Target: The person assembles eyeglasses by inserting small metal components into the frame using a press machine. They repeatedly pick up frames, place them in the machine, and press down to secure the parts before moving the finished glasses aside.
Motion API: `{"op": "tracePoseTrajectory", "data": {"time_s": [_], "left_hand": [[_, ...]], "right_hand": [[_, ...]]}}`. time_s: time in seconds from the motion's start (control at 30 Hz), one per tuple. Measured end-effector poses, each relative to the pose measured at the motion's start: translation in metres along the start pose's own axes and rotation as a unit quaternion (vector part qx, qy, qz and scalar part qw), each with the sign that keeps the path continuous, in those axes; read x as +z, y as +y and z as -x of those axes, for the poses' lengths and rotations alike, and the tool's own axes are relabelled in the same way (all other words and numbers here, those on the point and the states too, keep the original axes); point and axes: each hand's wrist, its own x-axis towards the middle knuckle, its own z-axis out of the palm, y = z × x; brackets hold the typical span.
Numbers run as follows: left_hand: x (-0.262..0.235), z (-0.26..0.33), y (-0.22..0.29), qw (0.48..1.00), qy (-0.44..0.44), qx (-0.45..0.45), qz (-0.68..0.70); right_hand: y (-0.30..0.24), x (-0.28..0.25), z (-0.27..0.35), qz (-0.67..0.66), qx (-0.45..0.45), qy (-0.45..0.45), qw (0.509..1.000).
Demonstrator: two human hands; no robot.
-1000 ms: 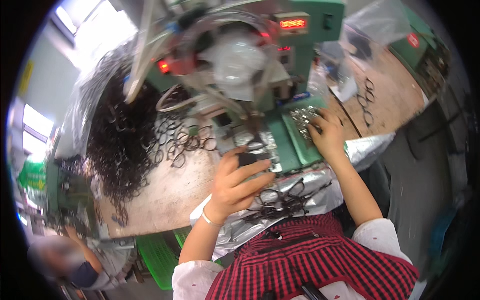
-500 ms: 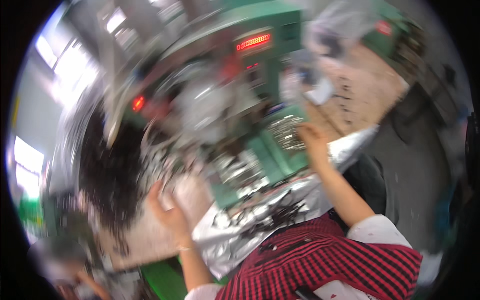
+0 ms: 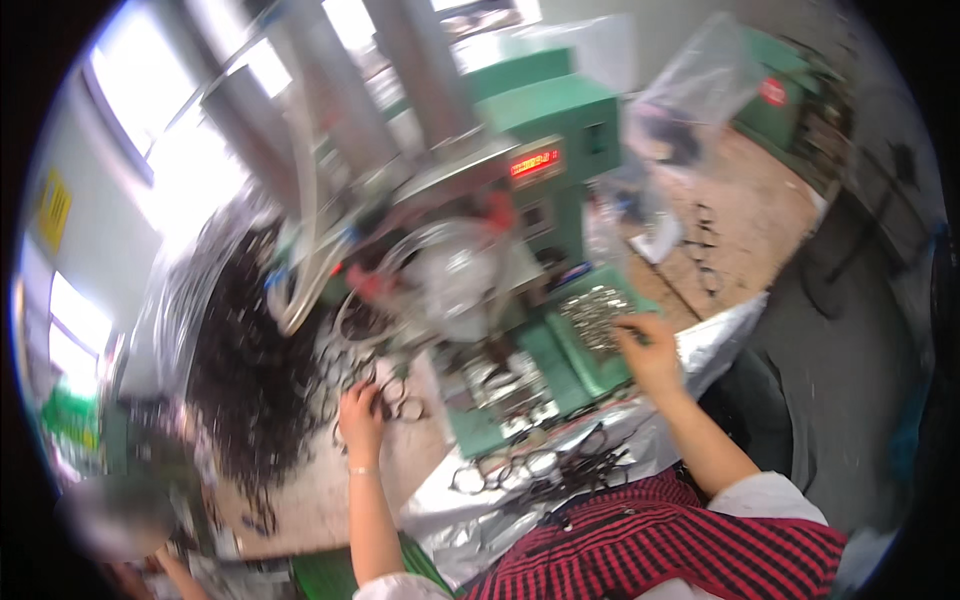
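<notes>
My left hand (image 3: 362,418) reaches the tabletop left of the green machine. Its fingers are curled at a dark looped piece (image 3: 380,404), with more black ring-shaped pieces (image 3: 409,407) beside it. Over the green tray (image 3: 603,378) on the right is my right hand (image 3: 652,352), fingers bent together at the edge of a heap of small shiny metal parts (image 3: 592,315). What those fingertips hold is too small to make out. Between my hands lies the machine's metal fixture (image 3: 512,390), under a clear plastic cover (image 3: 450,275).
A large heap of dark pieces (image 3: 245,370) in clear plastic stands at the left. More dark looped pieces (image 3: 570,468) lie on silver foil (image 3: 430,500) before me. The green machine (image 3: 550,110) rises behind. Another person's arm (image 3: 175,572) shows at lower left.
The view has shifted and become sharper. My left hand has gone from open fingers to curled ones at the dark pieces. My right hand stays at the metal parts.
</notes>
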Motion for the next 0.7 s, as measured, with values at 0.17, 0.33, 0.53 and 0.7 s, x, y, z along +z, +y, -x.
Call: {"op": "tracePoseTrajectory", "data": {"time_s": [0.17, 0.33, 0.53, 0.7], "left_hand": [[-0.064, 0.012, 0.016, 0.988, 0.151, 0.028, 0.007], [-0.065, 0.022, 0.044, 0.912, 0.255, -0.126, 0.294], [-0.026, 0.051, 0.098, 0.777, 0.216, -0.265, 0.528], [-0.084, 0.024, 0.176, 0.773, 0.227, -0.075, 0.588]], "right_hand": [[-0.012, -0.028, 0.013, 0.038, 0.030, 0.009, 0.999], [-0.096, 0.005, -0.008, -0.105, -0.106, -0.170, 0.974], [-0.108, 0.071, -0.016, -0.256, -0.008, -0.148, 0.955], [-0.107, 0.071, -0.008, -0.286, 0.044, -0.131, 0.948]]}}
